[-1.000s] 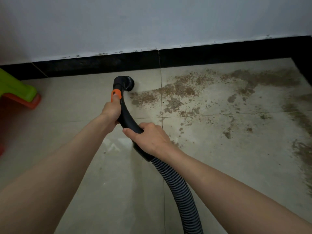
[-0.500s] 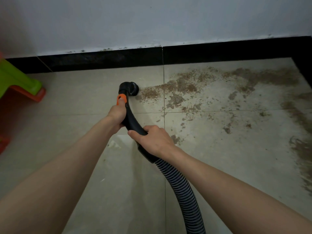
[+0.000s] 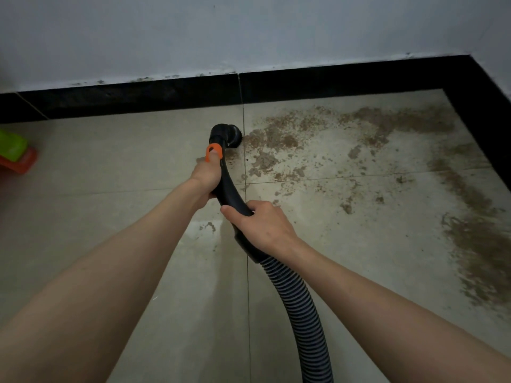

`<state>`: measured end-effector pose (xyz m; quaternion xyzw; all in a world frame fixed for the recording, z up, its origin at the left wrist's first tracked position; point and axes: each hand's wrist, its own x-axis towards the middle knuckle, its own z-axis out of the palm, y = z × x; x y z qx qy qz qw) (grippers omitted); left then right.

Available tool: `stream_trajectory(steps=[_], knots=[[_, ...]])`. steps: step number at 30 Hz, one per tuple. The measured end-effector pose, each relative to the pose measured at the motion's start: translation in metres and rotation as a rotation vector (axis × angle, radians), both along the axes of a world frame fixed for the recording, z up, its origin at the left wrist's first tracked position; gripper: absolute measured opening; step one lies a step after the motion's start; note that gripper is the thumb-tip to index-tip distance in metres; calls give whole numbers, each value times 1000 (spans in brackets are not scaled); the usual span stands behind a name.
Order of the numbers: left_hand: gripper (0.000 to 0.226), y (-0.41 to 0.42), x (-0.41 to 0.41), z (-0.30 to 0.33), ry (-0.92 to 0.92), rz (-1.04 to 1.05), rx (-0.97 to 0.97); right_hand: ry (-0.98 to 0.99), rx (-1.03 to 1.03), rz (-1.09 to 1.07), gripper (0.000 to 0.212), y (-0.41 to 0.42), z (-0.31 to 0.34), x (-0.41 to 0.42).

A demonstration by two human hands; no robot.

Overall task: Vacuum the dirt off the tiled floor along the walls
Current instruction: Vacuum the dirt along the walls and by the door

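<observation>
Both hands were wrapped around the black vacuum handle (image 3: pixel 229 186) near the middle of the frame — the left hand (image 3: pixel 206 176) higher up, its thumb on the orange slider (image 3: pixel 214 152), the right hand (image 3: pixel 262 225) lower, just above the ribbed hose (image 3: pixel 301 308). The round nozzle (image 3: pixel 226 134) sat on the tiled floor (image 3: pixel 110 167), touching the left edge of the brown dirt (image 3: pixel 279 139) — a patch spreading right toward the black skirting (image 3: pixel 138 99). A green and orange plastic object (image 3: pixel 15 153) lay at the left edge.
</observation>
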<state>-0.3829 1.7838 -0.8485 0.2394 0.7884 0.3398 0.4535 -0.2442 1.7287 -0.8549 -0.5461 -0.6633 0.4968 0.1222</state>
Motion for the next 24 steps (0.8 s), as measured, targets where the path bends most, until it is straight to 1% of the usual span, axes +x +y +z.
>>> stream_trajectory(steps=[9, 14, 19, 24], knots=[[60, 8, 6, 0, 13, -20, -5, 38, -8, -36, 38, 4, -2, 5], [59, -3, -7, 5, -1, 57, 39, 30, 13, 11, 43, -1, 5, -6], [60, -34, -30, 10, 16, 185, 70, -5, 41, 137, 46, -16, 15, -21], [60, -65, -50, 14, 56, 260, 33, 32, -6, 198, 46, -41, 19, -40]])
